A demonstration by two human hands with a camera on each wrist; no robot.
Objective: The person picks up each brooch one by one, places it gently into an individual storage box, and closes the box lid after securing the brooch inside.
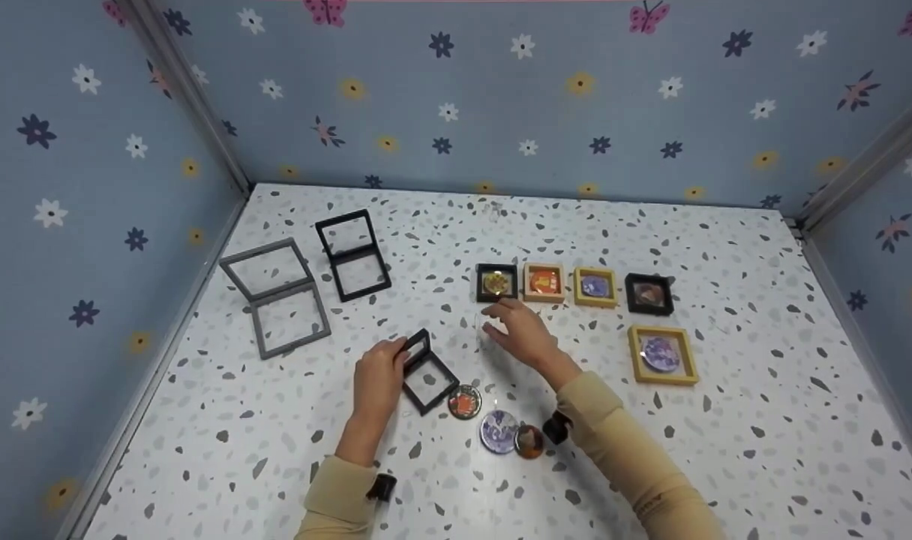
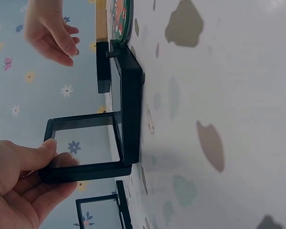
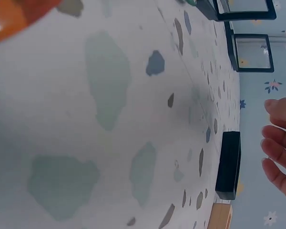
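Note:
My left hand (image 1: 379, 379) pinches the raised lid of a small black hinged display frame (image 1: 430, 382), which has clear film in its windows. In the left wrist view, thumb and fingers grip the lid's edge while the frame's lower half lies on the table. Beside that frame lies a round red-and-green badge (image 1: 465, 402). My right hand (image 1: 522, 330) hovers with loosely bent, parted fingers, holding nothing, just in front of a closed black frame (image 1: 496, 283) with a gold disc. A purple badge (image 1: 499, 431) and a brown-orange badge (image 1: 529, 442) lie near the right forearm.
A grey frame (image 1: 290, 298) and another black frame (image 1: 353, 255) stand open at the left. At the back right are closed frames with discs: wooden-toned (image 1: 544, 297), yellow (image 1: 595, 301), black (image 1: 649, 307) and larger yellow (image 1: 664, 378). Patterned walls (image 1: 486, 112) border the speckled table.

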